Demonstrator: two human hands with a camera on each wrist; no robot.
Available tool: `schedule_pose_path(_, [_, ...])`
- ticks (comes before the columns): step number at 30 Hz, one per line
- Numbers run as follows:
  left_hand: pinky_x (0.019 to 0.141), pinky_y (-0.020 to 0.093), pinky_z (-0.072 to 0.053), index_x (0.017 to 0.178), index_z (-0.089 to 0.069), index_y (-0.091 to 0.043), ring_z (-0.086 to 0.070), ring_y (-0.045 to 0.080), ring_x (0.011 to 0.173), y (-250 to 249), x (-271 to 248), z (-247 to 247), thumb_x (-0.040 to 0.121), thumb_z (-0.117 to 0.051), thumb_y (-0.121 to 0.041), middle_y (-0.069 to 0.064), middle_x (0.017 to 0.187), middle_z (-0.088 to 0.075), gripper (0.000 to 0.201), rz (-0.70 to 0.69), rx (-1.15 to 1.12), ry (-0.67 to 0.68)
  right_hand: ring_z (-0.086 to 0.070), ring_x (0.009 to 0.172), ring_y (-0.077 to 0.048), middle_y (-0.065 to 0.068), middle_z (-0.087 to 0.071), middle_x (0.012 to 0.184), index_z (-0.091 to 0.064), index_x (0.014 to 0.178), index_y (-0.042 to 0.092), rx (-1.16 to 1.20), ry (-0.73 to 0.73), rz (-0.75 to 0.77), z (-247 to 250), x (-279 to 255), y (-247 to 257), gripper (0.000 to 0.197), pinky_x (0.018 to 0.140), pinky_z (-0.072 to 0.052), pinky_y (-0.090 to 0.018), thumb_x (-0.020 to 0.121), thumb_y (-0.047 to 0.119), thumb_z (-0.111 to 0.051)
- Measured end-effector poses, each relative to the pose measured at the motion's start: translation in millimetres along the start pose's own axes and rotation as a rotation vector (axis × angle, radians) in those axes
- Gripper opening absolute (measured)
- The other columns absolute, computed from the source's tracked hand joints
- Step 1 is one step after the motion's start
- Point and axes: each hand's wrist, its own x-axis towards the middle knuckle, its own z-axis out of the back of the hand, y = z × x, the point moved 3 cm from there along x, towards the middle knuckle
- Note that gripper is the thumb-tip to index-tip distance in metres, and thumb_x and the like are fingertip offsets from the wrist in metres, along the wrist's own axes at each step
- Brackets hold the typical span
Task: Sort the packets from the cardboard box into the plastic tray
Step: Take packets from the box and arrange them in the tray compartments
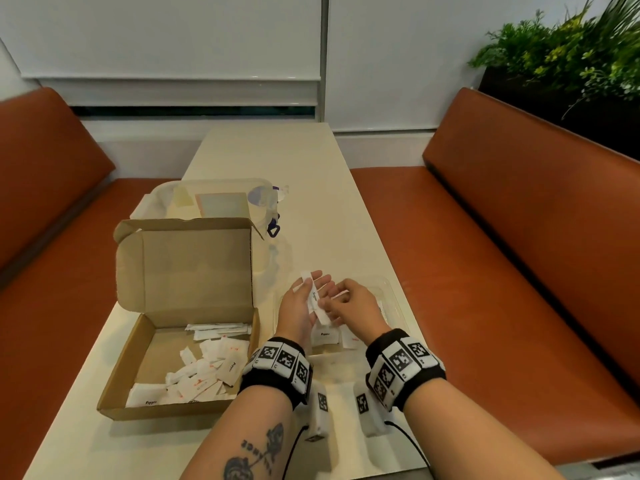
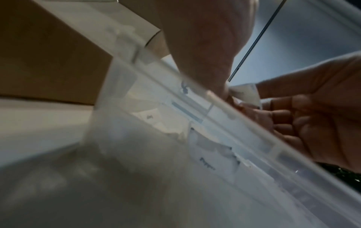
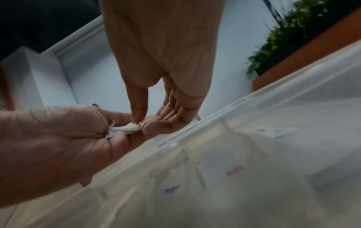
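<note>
An open cardboard box (image 1: 121,375) on the left holds several white packets (image 1: 204,372). Right of it stands the clear plastic tray (image 1: 394,306), holding a "Pepper" packet (image 1: 325,336) and a red-printed packet (image 1: 351,339). Both hands hover over the tray. My left hand (image 1: 311,289) lies palm up and holds long white sugar packets (image 1: 313,296) across the palm. My right hand (image 1: 332,303) reaches in from the right and pinches a white packet (image 3: 125,128) held at the left hand (image 3: 58,138). The left wrist view shows that packet (image 2: 244,94) above the tray rim (image 2: 254,131).
A clear lidded container with a blue latch (image 1: 221,202) stands behind the box on the cream table (image 1: 277,161). Orange benches (image 1: 485,271) flank the table. A planter (image 1: 571,53) sits at the far right. Cables hang from the wrist bands.
</note>
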Motion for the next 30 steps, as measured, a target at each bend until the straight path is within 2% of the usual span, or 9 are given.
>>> schedule_pose_path(3, [0.086, 0.039, -0.052, 0.122, -0.053, -0.002, -0.063, 0.027, 0.102, -6, 0, 4, 0.102, -0.037, -0.019, 0.016, 0.116, -0.062, 0.030, -0.021, 0.012, -0.029, -0.061, 0.052, -0.013, -0.005, -0.064, 0.065, -0.060, 0.089, 0.006, 0.139, 0.025, -0.031, -3, 1, 5, 0.017, 0.054, -0.053, -0.022, 0.078, -0.002, -0.070])
schedule_pose_path(6, [0.082, 0.034, -0.053, 0.124, -0.051, 0.001, -0.060, 0.030, 0.107, -11, 0, 9, 0.102, -0.036, -0.015, 0.018, 0.117, -0.060, 0.031, -0.030, 0.001, -0.038, -0.061, 0.055, -0.014, -0.008, -0.065, 0.071, -0.060, 0.090, 0.005, 0.184, 0.047, -0.063, -8, -1, 8, 0.015, 0.058, -0.055, -0.024, 0.080, 0.003, -0.070])
schedule_pose_path(10, [0.090, 0.041, -0.051, 0.124, -0.053, -0.001, -0.061, 0.029, 0.106, -12, -3, 12, 0.102, -0.037, -0.017, 0.016, 0.118, -0.061, 0.031, -0.026, 0.027, -0.039, -0.062, 0.049, -0.009, -0.009, -0.063, 0.070, -0.055, 0.090, 0.003, 0.245, 0.078, -0.057, -19, -4, 14, 0.025, 0.048, -0.050, -0.020, 0.074, -0.007, -0.072])
schedule_pose_path(13, [0.074, 0.030, -0.056, 0.123, -0.053, -0.002, -0.064, 0.025, 0.094, -19, -1, 22, 0.101, -0.040, -0.016, 0.018, 0.115, -0.063, 0.029, -0.080, 0.158, -0.108, -0.061, 0.050, -0.013, -0.010, -0.063, 0.067, -0.055, 0.090, 0.003, 0.247, 0.069, -0.038, -18, -4, 17, 0.027, 0.049, -0.050, -0.021, 0.073, -0.011, -0.071])
schedule_pose_path(14, [0.069, 0.025, -0.055, 0.123, -0.053, -0.001, -0.064, 0.021, 0.090, -22, 1, 27, 0.101, -0.041, -0.015, 0.018, 0.114, -0.063, 0.028, -0.112, 0.194, -0.152, -0.059, 0.050, -0.014, -0.010, -0.062, 0.065, -0.056, 0.089, 0.004, 0.222, 0.043, -0.030, -17, -4, 18, 0.026, 0.050, -0.050, -0.021, 0.073, -0.010, -0.071])
schedule_pose_path(17, [0.067, 0.020, -0.050, 0.123, -0.053, -0.002, -0.056, 0.014, 0.079, -30, 6, 40, 0.102, -0.037, -0.016, 0.012, 0.109, -0.060, 0.030, -0.186, 0.236, -0.240, -0.055, 0.051, -0.016, -0.010, -0.060, 0.061, -0.058, 0.083, 0.005, 0.075, -0.018, -0.020, -16, -2, 16, 0.020, 0.052, -0.050, -0.021, 0.074, -0.007, -0.070])
schedule_pose_path(22, [0.056, 0.015, -0.046, 0.122, -0.055, -0.005, -0.046, 0.009, 0.065, -28, 8, 47, 0.102, -0.037, -0.018, 0.007, 0.108, -0.061, 0.030, -0.203, 0.310, -0.262, -0.056, 0.052, -0.011, -0.006, -0.060, 0.064, -0.065, 0.076, 0.003, -0.159, 0.061, -0.009, -39, -6, 4, 0.012, 0.050, -0.051, -0.016, 0.075, -0.009, -0.066])
schedule_pose_path(27, [0.060, 0.018, -0.047, 0.123, -0.053, -0.005, -0.048, 0.011, 0.067, -27, 6, 50, 0.103, -0.036, -0.018, 0.008, 0.110, -0.060, 0.030, -0.191, 0.296, -0.250, -0.059, 0.069, -0.019, -0.014, -0.068, 0.081, -0.058, 0.061, 0.014, -0.443, 0.085, 0.048, -59, -5, 1, 0.026, 0.075, -0.056, -0.031, 0.076, -0.007, -0.060])
schedule_pose_path(30, [0.062, 0.019, -0.049, 0.124, -0.053, -0.005, -0.050, 0.011, 0.069, -27, 4, 51, 0.102, -0.037, -0.019, 0.007, 0.108, -0.061, 0.030, -0.190, 0.299, -0.238, -0.063, 0.080, -0.023, -0.015, -0.069, 0.092, -0.067, 0.077, 0.006, -0.536, 0.094, 0.087, -66, -2, -1, 0.010, 0.075, -0.052, -0.028, 0.078, -0.003, -0.061])
